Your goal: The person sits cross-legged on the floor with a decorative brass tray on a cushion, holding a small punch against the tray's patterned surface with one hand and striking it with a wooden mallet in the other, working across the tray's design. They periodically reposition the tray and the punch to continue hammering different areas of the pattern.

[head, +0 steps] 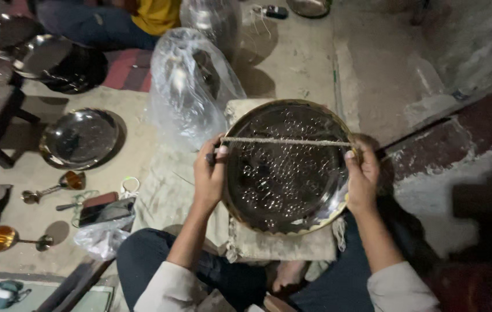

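A round metal plate (286, 190) with a brass-coloured scalloped rim and a dimpled pattern rests on a cloth over my lap. A thin cord or strip (285, 141) is stretched straight across its upper part. My left hand (210, 173) pinches the cord's left end at the plate's left rim, along with a small dark tool. At the right rim, my right hand (363, 176) holds the other end, thumb on the plate edge.
A clear plastic bag (191, 84) with metalware stands just behind the plate. A steel plate (79, 138), stacked bowls (38, 52), brass-cupped tools (67, 182), and a phone (104, 208) lie on the floor at left. Another person sits at top left (153, 14). A wall step runs along the right.
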